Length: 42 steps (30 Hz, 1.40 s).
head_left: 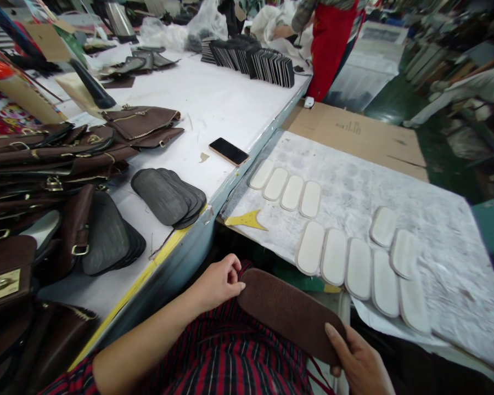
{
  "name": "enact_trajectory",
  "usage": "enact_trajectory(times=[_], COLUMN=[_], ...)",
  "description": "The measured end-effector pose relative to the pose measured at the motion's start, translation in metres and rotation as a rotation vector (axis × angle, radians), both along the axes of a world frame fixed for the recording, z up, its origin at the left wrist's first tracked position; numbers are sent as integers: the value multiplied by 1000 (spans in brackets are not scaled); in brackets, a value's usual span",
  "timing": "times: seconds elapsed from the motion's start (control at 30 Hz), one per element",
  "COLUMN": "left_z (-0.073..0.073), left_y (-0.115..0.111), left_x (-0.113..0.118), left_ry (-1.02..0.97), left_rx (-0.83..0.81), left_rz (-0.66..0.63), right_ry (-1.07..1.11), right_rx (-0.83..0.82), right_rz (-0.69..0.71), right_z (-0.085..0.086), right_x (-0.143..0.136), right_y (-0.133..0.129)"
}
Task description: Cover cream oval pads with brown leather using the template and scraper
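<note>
A long brown leather piece (288, 312) with rounded ends is stretched between my hands, over my lap. My left hand (222, 282) is closed, its thumb and fingers pinching the piece's left end. At the other end, my right hand (354, 351) grips the leather with the thumb on top and the fingers underneath. Just beyond, several pale oval pads (333, 255) lie in rows on a whitish board (346, 181). To the left of my hands, a stack of dark oval pieces (160, 195) rests near the table's edge.
Brown leather bags (74, 148) are piled at the left, with another dark stack (107, 236) beside them. A phone (229, 151) lies on the white table (181, 93). A yellow scrap (247, 219) sits on the board. Across the table stands a person in a red apron (331, 44).
</note>
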<state>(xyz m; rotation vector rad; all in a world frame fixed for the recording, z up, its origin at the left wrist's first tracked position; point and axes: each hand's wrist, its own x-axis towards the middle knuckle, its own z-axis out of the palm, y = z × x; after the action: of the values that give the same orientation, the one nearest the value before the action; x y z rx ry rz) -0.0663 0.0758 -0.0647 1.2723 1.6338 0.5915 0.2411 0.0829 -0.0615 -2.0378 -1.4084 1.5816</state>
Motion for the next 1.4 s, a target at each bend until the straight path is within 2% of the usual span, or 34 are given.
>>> enact_trajectory(times=[0.1, 0.2, 0.33, 0.47, 0.57, 0.63, 0.8, 0.97, 1.03, 1.17, 1.23, 1.4], left_z=[-2, -3, -2, 6, 13, 16, 13, 11, 11, 10, 10, 12], left_y=[4, 7, 7, 7, 6, 5, 8, 15, 14, 8, 7, 12], left_x=[-8, -12, -13, -13, -10, -8, 5, 14, 11, 3, 4, 17], left_ry=[0, -129, -180, -59, 79, 150, 304, 381, 384, 335, 284, 153], left_rx=[-31, -48, 13, 79, 205, 296, 384, 418, 394, 218, 123, 38], left_rz=[-53, -118, -185, -263, -297, -369, -571, -677, -624, -305, -195, -126], right_ry=[-7, -29, -17, 32, 72, 77, 72, 63, 72, 80, 80, 60], right_rx=[20, 39, 47, 47, 47, 52, 52, 50, 47, 34, 35, 70], right_rz=[21, 38, 56, 37, 17, 7, 11, 0, -3, -17, -16, -54], right_z=[-1, -2, -3, -2, -1, 1, 7, 9, 7, 3, 3, 6], right_x=[2, 4, 6, 4, 1, -1, -6, -6, -4, -2, -2, -6], right_y=[-1, -2, -3, -4, -4, -3, 2, 5, 5, 5, 5, 4])
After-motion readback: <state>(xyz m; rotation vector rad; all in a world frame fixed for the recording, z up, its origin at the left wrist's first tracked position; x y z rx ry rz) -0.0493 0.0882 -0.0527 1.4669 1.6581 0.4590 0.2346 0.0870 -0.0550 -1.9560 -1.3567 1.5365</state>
